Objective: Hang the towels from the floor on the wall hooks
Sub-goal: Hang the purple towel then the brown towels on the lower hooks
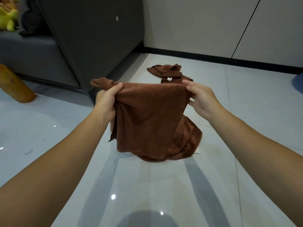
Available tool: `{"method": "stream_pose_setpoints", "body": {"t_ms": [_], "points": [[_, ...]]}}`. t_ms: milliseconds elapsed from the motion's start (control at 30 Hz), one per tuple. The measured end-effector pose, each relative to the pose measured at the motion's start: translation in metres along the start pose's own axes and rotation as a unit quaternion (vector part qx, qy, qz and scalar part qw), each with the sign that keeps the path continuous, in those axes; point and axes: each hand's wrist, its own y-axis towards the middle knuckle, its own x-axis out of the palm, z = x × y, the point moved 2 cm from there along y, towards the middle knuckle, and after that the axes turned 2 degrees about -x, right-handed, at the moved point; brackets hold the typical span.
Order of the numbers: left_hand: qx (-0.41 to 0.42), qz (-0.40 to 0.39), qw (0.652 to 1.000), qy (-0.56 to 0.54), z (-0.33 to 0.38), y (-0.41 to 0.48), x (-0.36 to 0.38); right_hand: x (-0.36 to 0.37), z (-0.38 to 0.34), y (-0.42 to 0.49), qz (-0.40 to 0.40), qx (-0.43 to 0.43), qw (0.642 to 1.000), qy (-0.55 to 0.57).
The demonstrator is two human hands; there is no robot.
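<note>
A brown towel (pixel 152 118) hangs between my two hands, its lower end still bunched on the pale tiled floor (pixel 49 131). My left hand (pixel 106 102) grips the towel's upper left corner in a bunch. My right hand (pixel 199 97) pinches the upper right edge. A second brown towel (pixel 165 71) with a small white label lies crumpled on the floor behind, near the wall. No wall hooks are in view.
A dark grey cabinet (pixel 91 38) stands at the left back, a grey sofa (pixel 29 53) beside it with a yellow-green plush toy (pixel 8 18). An orange cylinder-shaped thing (pixel 14 86) lies at the left. White wall panels (pixel 213 23) with a black skirting run across the back.
</note>
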Motion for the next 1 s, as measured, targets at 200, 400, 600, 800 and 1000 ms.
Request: {"method": "stream_pose_setpoints", "body": {"t_ms": [200,400,600,800,1000], "points": [[0.030,-0.002,0.997,-0.071,0.013,-0.002,0.003,-0.003,-0.015,0.007,0.026,-0.082,0.996,-0.017],[0.035,0.027,0.996,-0.078,0.028,0.004,-0.005,-0.017,-0.022,0.009,0.092,-0.124,0.984,-0.091],[0.059,0.016,0.998,-0.001,0.038,0.012,-0.012,-0.034,-0.037,0.020,0.079,-0.146,0.979,-0.119],[0.098,0.065,0.988,0.098,0.046,0.019,-0.026,-0.031,-0.044,0.021,0.042,-0.168,0.941,-0.291],[0.213,0.038,0.936,0.279,0.069,0.019,-0.028,-0.026,-0.052,0.021,0.098,-0.208,0.934,-0.274]]}}
